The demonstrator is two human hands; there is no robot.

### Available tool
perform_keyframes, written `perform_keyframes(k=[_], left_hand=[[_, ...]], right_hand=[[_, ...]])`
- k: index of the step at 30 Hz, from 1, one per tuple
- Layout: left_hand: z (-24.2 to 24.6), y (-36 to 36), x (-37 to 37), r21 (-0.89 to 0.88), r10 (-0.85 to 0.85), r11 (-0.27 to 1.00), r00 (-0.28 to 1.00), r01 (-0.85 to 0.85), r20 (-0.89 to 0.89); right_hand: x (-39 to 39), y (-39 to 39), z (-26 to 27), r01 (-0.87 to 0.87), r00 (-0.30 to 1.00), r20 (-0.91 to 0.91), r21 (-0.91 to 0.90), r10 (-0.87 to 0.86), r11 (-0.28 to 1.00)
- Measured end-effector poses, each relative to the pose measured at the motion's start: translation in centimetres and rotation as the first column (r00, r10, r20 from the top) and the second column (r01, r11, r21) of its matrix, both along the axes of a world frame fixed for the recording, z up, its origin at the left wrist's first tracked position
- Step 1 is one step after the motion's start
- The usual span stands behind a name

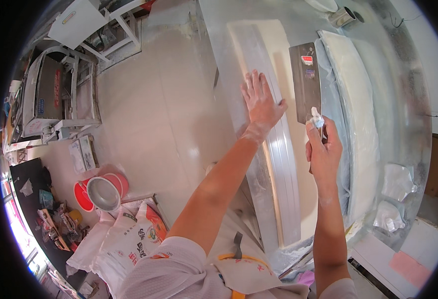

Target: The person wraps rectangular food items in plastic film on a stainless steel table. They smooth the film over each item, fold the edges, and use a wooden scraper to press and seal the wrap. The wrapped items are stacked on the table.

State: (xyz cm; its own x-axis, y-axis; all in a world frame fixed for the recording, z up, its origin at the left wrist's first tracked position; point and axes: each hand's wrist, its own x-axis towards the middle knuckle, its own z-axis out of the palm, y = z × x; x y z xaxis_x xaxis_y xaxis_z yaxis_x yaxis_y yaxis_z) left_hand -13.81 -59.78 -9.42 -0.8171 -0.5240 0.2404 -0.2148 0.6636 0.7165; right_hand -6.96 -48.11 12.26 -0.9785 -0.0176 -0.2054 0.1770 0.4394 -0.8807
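My left hand (262,99) lies flat, fingers spread, on a long grey metal straightedge or channel (284,164). The straightedge rests lengthwise on a long flat sheet of pale dough (304,179) on the metal worktable (226,59). In my right hand (323,149) is the handle of a broad, dark-bladed cleaver (306,82), its blade pointing away from me over the sheet's right edge. A whitish wrapping shows where blade and handle meet. To the right, another long pale slab (357,112) lies with clear plastic film (332,89) along its left side.
A metal cup (342,17) stands at the table's far end, and crumpled plastic pieces (398,181) lie on the right. Red buckets and a metal basin (103,192), white sacks (125,239) and a metal-framed machine (50,93) are at the left.
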Motion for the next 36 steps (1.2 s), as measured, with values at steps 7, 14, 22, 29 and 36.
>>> perform_keyframes(k=[7,14,22,29,36], left_hand=[[-0.4,-1.2,-2.5,-0.055,-0.023,0.998,0.993,0.029,0.115],[-0.3,-4.9,-6.3,-0.033,-0.050,0.998,0.989,0.055,0.142],[-0.6,-4.6,-6.6,0.038,-0.029,0.999,0.998,0.027,0.061],[-0.2,-4.3,-6.8,0.052,0.019,0.998,0.997,-0.023,0.078],[0.1,-4.3,-7.1,0.065,0.067,0.995,0.996,-0.071,0.058]], right_hand=[[2.8,5.7,-4.0,0.157,0.987,-0.062,0.106,-0.151,0.982],[10.6,13.4,-8.9,0.273,0.962,0.019,-0.008,-0.273,0.962],[15.2,15.8,-9.5,0.290,0.951,0.122,-0.045,-0.283,0.956],[14.5,14.8,-9.8,0.263,0.960,0.116,-0.057,-0.255,0.963],[14.9,14.4,-10.6,0.223,0.975,-0.006,0.080,-0.223,0.972]])
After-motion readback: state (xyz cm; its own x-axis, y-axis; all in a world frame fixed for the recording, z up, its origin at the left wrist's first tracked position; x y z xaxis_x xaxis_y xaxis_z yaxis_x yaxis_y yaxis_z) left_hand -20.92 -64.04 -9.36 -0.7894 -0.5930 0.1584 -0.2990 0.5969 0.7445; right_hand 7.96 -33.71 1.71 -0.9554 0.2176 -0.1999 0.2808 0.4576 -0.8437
